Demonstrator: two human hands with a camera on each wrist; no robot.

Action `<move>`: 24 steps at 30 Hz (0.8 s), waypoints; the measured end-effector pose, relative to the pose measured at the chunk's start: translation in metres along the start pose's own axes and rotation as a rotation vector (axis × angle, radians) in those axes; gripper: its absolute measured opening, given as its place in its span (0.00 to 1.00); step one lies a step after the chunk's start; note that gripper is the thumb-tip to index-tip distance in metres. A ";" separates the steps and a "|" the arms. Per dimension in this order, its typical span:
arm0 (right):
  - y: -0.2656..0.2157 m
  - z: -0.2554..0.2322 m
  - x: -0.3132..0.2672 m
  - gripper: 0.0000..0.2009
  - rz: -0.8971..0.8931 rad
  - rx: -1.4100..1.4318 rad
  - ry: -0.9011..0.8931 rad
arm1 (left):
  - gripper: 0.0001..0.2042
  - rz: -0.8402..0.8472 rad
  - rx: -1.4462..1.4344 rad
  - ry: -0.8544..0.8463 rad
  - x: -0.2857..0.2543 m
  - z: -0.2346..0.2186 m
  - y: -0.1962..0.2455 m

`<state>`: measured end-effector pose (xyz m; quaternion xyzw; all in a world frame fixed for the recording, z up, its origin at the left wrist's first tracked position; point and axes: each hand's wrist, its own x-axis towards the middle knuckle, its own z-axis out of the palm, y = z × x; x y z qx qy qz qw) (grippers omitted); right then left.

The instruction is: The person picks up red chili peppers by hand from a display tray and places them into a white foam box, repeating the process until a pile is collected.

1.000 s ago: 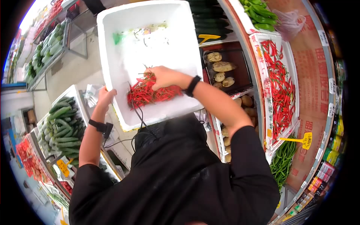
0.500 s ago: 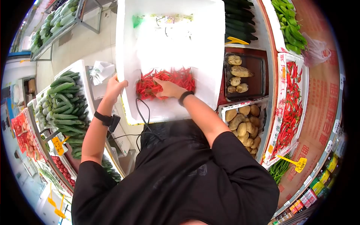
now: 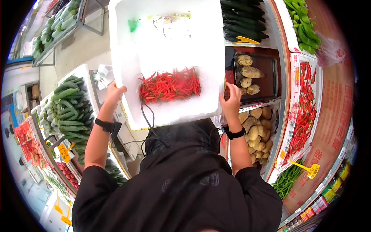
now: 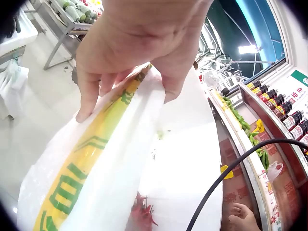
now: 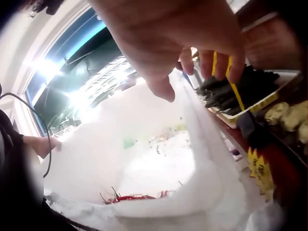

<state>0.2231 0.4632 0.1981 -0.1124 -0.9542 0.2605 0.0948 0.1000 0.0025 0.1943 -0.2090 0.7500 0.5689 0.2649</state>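
A white foam box [image 3: 129, 58] holds a bed of red chili peppers [image 3: 170, 86] along its near end. Its left rim is gripped by my left hand [image 3: 114, 94]; in the left wrist view that hand [image 4: 139, 43] has its thumb over the inside wall and fingers outside, above yellow tape with green print. My right hand [image 3: 231, 101] is beside the right rim, fingers loosely bent. In the right wrist view the thumb of this hand [image 5: 178, 38] hangs over the box's inner side and the fingers hang outside the wall.
Potatoes [image 3: 255, 133], lotus roots [image 3: 253, 72] on a black tray and dark cucumbers [image 3: 243, 23] lie to the right, beyond them more red chilies [image 3: 303, 112]. Green cucumbers [image 3: 69, 116] fill a crate on the left. A black cable [image 3: 148, 120] loops over the box's near edge.
My right hand was among the chilies and has moved out to the right rim. The chilies now lie in a more even bed. My left hand has stayed on the left rim.
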 end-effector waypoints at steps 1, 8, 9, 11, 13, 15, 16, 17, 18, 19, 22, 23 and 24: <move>0.007 0.000 -0.006 0.26 0.069 0.001 -0.011 | 0.17 -0.006 0.013 -0.003 -0.003 -0.002 0.002; 0.037 0.013 -0.030 0.32 0.432 0.274 -0.606 | 0.18 -0.009 -0.102 0.008 -0.017 0.001 -0.001; 0.034 0.019 -0.032 0.31 0.456 0.287 -0.565 | 0.18 -0.018 -0.095 0.010 -0.017 0.000 -0.006; 0.037 0.031 -0.028 0.29 0.494 0.305 -0.474 | 0.17 -0.027 -0.089 0.013 -0.005 -0.009 -0.027; 0.049 0.049 -0.029 0.27 0.435 0.324 -0.528 | 0.17 -0.021 0.001 0.018 -0.002 -0.020 -0.040; 0.083 0.107 -0.056 0.14 0.178 0.296 -0.386 | 0.16 0.114 -0.139 -0.103 -0.039 -0.003 -0.018; 0.064 0.090 -0.052 0.13 0.200 0.143 -0.417 | 0.17 0.139 -0.306 -0.146 -0.063 0.020 0.006; 0.087 0.118 -0.062 0.15 0.146 0.107 -0.556 | 0.19 0.142 -0.438 -0.222 -0.080 0.036 0.021; 0.073 0.110 -0.055 0.19 0.408 0.258 -0.505 | 0.17 0.156 -0.343 -0.174 -0.044 0.016 -0.020; 0.061 0.101 -0.053 0.25 0.369 0.293 -0.380 | 0.12 0.116 -0.174 -0.124 -0.008 -0.020 -0.062; 0.052 0.093 -0.044 0.29 0.386 0.301 -0.414 | 0.19 0.019 -0.076 -0.039 0.038 -0.038 -0.092; 0.051 0.085 -0.041 0.31 0.351 0.280 -0.413 | 0.29 -0.013 -0.031 -0.070 0.039 -0.027 -0.078; 0.049 0.085 -0.037 0.34 0.394 0.219 -0.478 | 0.37 0.185 -0.144 -0.063 0.054 -0.019 -0.091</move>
